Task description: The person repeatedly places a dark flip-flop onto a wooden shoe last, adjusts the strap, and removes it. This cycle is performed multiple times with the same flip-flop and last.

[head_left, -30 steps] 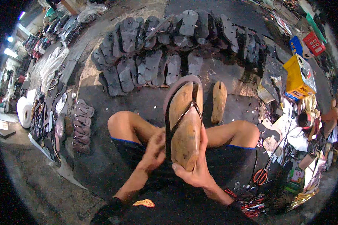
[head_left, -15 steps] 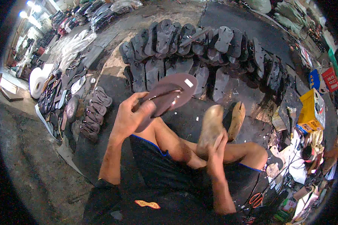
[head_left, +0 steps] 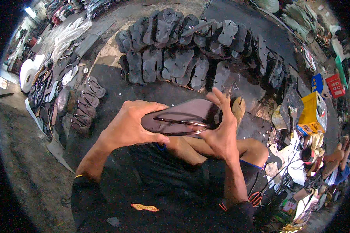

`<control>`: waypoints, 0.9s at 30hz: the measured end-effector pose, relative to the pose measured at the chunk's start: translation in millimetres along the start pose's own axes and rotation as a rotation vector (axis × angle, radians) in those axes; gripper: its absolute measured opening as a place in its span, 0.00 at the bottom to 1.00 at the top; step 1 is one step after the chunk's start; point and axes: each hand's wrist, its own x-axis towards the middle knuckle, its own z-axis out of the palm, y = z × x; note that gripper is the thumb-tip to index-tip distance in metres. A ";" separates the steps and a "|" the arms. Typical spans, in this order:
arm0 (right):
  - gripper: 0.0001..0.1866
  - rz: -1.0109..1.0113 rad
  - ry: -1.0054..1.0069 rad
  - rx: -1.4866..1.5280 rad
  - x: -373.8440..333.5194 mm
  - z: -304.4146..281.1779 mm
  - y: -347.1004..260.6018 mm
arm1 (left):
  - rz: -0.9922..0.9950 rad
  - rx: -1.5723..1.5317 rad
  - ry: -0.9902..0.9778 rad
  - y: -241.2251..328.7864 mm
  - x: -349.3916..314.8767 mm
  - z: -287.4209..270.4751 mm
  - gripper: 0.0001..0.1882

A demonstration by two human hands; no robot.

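A dark brown flip-flop (head_left: 175, 125) with a glossy strap lies level in front of me, held between both hands. My left hand (head_left: 126, 122) is closed around one end, thumb along the near edge and fingers at the far edge. At the toe end, my right hand (head_left: 226, 130) grips it with the thumb near the front of the strap and the fingers raised behind. Just beyond the right hand stands a tan foot-shaped last (head_left: 239, 110), partly covered by that hand. My bent bare legs (head_left: 186, 149) are beneath.
Rows of dark soles (head_left: 167, 29) fill the floor ahead. Several brown sandals (head_left: 85, 103) are lined up at left, near a white roll (head_left: 28, 75). To the right are a yellow box (head_left: 313, 110), a red box (head_left: 335, 85), paper scraps and orange-handled scissors (head_left: 254, 199).
The flip-flop has come down and turned level, its label no longer showing. My right hand has let go of the tan last and taken the flip-flop's toe end. The view has shifted slightly.
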 end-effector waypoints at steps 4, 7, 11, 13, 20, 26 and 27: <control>0.25 0.221 -0.050 0.068 16.0 19.1 16.9 | -0.073 -0.165 0.014 -32.4 -20.6 -1.3 0.29; 0.43 0.121 -0.180 0.191 25.1 34.5 31.3 | -0.148 -0.274 -0.109 -77.6 -47.4 -33.0 0.24; 0.53 0.058 -0.103 -0.242 61.3 46.1 123.3 | -0.593 -0.997 0.293 -154.7 -37.9 -38.4 0.26; 0.51 0.262 -0.009 -0.534 77.6 51.6 223.9 | -0.538 -1.069 0.836 -229.3 -26.5 -34.1 0.26; 0.39 0.213 -0.039 -0.967 75.2 82.3 267.7 | -0.726 -1.098 1.653 -454.8 -43.8 -34.3 0.30; 0.24 0.200 -0.015 -1.025 94.3 55.8 289.3 | -0.920 -1.205 1.455 -453.7 -58.8 12.6 0.32; 0.22 0.276 0.091 -1.026 94.2 42.9 270.1 | -0.850 -1.198 1.398 -426.1 -58.9 21.6 0.31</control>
